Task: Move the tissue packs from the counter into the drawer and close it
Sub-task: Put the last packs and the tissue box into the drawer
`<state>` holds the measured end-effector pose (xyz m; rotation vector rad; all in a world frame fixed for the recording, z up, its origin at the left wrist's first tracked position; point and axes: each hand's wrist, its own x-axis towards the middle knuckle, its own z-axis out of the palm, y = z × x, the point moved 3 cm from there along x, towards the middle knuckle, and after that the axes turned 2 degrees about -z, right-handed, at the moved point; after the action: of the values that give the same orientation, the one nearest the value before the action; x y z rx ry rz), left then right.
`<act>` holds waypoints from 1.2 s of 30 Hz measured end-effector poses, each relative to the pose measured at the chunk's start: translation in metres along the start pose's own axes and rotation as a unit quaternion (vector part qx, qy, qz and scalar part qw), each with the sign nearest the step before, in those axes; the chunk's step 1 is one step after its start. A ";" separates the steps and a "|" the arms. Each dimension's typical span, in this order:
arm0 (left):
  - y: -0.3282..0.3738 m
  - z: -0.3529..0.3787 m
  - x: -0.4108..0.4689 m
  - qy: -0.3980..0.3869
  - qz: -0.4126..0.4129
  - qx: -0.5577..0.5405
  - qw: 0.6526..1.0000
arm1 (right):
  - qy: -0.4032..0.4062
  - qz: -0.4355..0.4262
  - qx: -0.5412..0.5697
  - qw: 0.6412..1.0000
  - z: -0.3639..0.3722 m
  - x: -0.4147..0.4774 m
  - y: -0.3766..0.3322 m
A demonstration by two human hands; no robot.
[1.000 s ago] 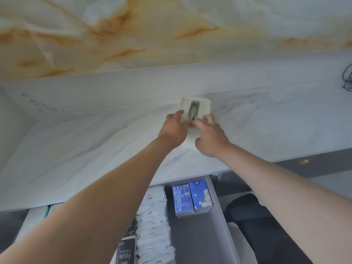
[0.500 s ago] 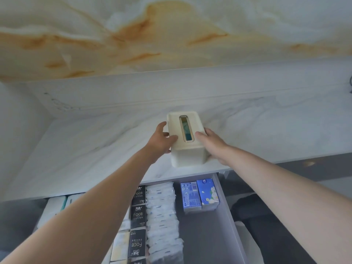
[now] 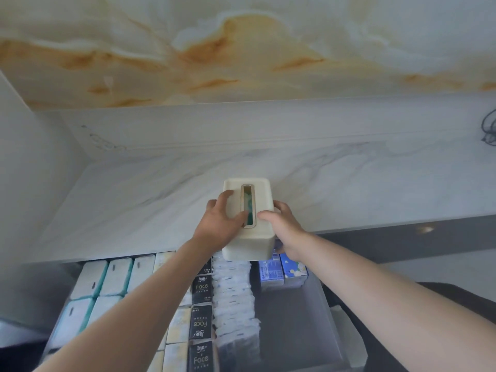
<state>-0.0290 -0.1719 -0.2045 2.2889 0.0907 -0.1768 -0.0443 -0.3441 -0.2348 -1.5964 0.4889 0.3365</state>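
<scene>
Marble counter [image 3: 139,210] edge: hands grip smooth cream tissue box [image 3: 251,237].

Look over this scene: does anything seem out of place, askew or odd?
Little does. The cream tissue box, held by the left hand and right hand, juts past the counter edge over the open drawer. The packs inside sit in tidy rows.
</scene>
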 end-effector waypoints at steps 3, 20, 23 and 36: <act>-0.005 -0.004 -0.017 0.010 0.001 -0.002 1.000 | -0.041 0.006 -0.013 0.999 0.001 -0.010 -0.002; -0.011 0.008 -0.082 -0.075 0.090 0.106 0.987 | -0.168 0.036 -0.141 0.975 -0.054 -0.067 0.038; -0.004 0.032 -0.091 -0.152 0.123 0.136 0.971 | -0.216 0.083 -0.173 0.957 -0.067 -0.078 0.049; -0.014 0.105 -0.091 -0.274 0.046 0.126 0.952 | -0.208 0.257 -0.201 0.922 -0.096 -0.060 0.089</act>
<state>-0.1312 -0.2419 -0.2689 2.4021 -0.3435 -0.8046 -0.1478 -0.4362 -0.2742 -1.7041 0.5213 1.2152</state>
